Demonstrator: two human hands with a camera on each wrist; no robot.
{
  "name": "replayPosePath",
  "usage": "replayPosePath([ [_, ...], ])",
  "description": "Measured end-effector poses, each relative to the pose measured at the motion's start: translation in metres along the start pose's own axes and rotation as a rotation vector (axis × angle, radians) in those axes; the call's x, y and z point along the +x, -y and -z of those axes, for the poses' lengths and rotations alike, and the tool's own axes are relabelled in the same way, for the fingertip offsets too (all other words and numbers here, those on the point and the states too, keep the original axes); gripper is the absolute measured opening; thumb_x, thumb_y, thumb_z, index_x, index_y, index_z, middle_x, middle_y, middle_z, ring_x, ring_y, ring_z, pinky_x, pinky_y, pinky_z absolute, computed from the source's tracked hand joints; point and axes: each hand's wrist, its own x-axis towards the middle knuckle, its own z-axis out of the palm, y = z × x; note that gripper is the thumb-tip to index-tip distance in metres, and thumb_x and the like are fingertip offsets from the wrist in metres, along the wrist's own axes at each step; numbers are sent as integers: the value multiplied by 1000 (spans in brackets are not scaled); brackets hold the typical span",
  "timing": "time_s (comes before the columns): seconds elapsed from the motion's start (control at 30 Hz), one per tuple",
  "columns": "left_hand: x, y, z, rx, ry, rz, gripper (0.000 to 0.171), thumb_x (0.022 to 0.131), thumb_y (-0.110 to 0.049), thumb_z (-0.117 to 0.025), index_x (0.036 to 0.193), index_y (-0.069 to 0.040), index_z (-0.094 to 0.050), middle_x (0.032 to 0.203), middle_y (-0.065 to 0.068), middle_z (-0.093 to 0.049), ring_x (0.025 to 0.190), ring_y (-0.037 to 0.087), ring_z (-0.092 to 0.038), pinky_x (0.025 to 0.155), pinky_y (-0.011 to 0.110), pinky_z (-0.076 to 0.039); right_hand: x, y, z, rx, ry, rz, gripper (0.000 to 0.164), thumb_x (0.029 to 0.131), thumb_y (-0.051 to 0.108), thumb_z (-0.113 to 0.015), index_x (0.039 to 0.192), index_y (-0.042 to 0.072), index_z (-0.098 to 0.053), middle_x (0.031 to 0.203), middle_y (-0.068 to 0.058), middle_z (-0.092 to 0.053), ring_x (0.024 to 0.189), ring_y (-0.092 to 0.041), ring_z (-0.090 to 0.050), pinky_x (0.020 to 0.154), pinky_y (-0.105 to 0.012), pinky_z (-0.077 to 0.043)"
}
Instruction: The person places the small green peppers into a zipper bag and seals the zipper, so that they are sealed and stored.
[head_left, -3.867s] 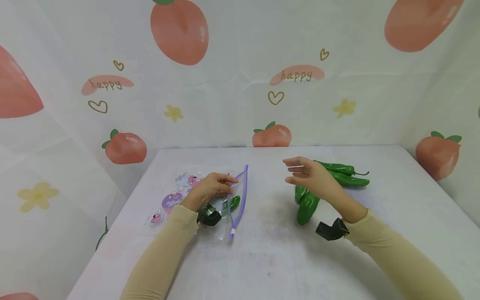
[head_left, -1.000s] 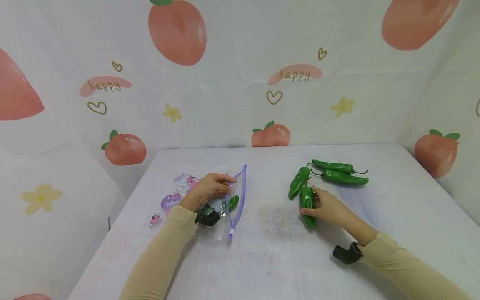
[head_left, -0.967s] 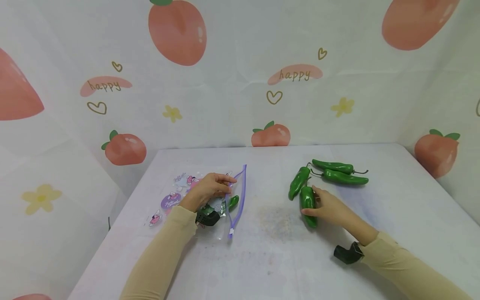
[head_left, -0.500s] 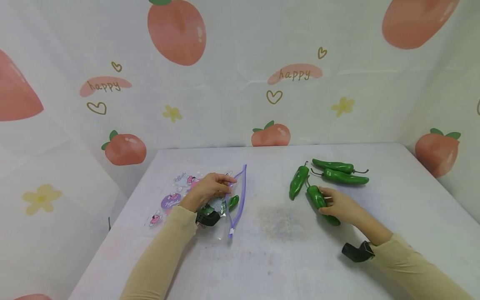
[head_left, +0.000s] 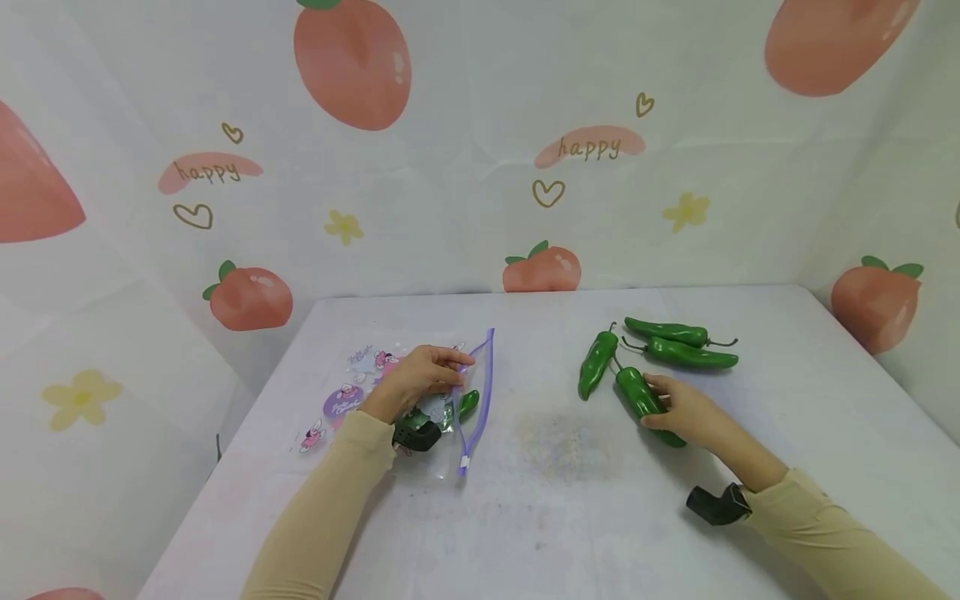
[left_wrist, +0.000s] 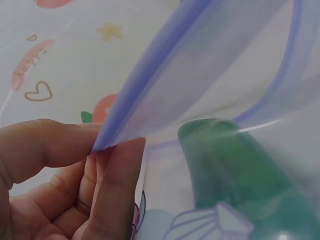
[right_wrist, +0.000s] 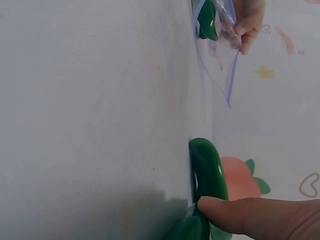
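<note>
My left hand [head_left: 420, 379] pinches the purple-edged mouth of a clear zip bag [head_left: 342, 402] printed with pink and purple cartoons. The left wrist view shows thumb and finger on the purple lip [left_wrist: 142, 82], which stands raised from the other edge. Inside the bag lies a green pepper [head_left: 469, 404], its tip towards the opening. On the right, my right hand [head_left: 688, 412] holds another green pepper [head_left: 636, 387] by its sides, stem pointing away to the upper left. Up close, the right thumb [right_wrist: 235, 210] lies against this pepper, most of which is out of frame.
Beside the held pepper lies a single green pepper [head_left: 597, 364]. Two more, a back pepper [head_left: 667, 332] and a front pepper [head_left: 690, 357], lie together behind the right hand. A white slider [head_left: 465, 462] sits at the near end of the zip. Printed cloth [head_left: 450, 208] hangs behind the table.
My right hand has come down onto the near pepper and swung its lower end to the right, away from the neighbouring pepper. The left hand stays on the bag's edge.
</note>
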Motion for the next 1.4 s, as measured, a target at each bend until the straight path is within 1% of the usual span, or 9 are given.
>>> replayPosePath([
  [0.13,0,-1,0,14,-9,7,39,85,8,-63,124,12,-57,86,1,-55,76,11,-54,67,18,-51,1,-3,0,34,-6,-10,78,82,17,-75,142,-12,-33,129,-40,-47,115,-54,-51,88,-56,-49],
  [0.33,-1,-3,0,26,-14,20,38,86,7,-62,124,10,-58,88,3,-56,77,13,-55,69,19,-52,2,-6,-1,52,-25,-8,71,83,18,-75,138,-10,-39,123,-37,-53,112,-52,-54,84,-53,-52],
  [0.57,-2,-2,0,14,-6,-5,40,85,8,-63,124,13,-56,85,2,-55,74,12,-52,66,18,-50,0,-5,3,71,-21,-11,70,84,19,-74,138,-9,-40,124,-37,-52,112,-52,-54,83,-52,-53],
  [0.67,-2,-2,1,13,-9,-2,39,85,8,-63,124,13,-57,85,2,-55,74,12,-53,66,18,-51,-1,-5,4,78,-30,-9,69,85,20,-73,138,-8,-40,125,-37,-51,113,-52,-53,83,-52,-52],
  [0.9,-1,-2,1,21,-3,1,39,86,8,-62,124,12,-57,86,2,-55,74,12,-56,67,18,-52,-1,1,9,96,-67,18,69,84,21,-74,138,-7,-42,125,-36,-52,112,-51,-54,82,-51,-53],
  [1.2,-3,-2,1,-1,-2,-7,40,85,9,-63,124,15,-55,84,1,-55,72,11,-53,64,18,-50,2,10,12,105,-126,19,67,86,25,-73,139,-4,-46,126,-34,-54,113,-49,-56,84,-50,-53],
  [1.4,-2,-2,1,10,-15,2,39,85,9,-63,123,12,-58,84,1,-54,74,12,-52,65,18,-50,2,18,13,138,-183,39,64,88,29,-70,140,0,-48,128,-30,-56,115,-46,-56,84,-47,-54],
])
